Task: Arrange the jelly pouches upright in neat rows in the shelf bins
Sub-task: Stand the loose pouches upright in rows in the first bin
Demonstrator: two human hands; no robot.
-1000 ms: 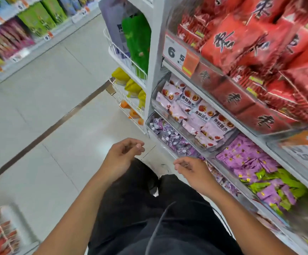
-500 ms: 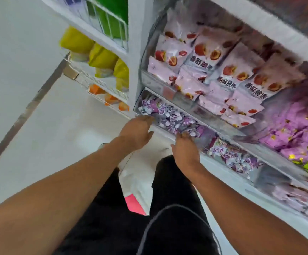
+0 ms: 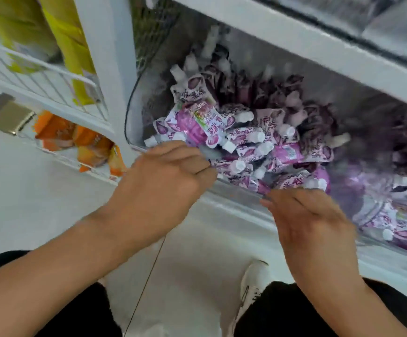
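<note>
Purple jelly pouches (image 3: 251, 142) lie jumbled, caps pointing every way, in the clear bin (image 3: 134, 110) at twelve o'clock. Left hand (image 3: 158, 186), fingers curled at the bin's front lip (grip unclear); right hand (image 3: 309, 227) loose, empty. Sorting seems barely begun; next, lift one pouch upright.

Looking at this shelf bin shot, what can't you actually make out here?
- Head view: left hand fingertips curl out of sight at the bin rim; any grip is unclear.
- Right hand is motion-blurred.
- Rear jelly pouches sit shadowed under the upper shelf.
- Pouch print is unreadable.
</note>
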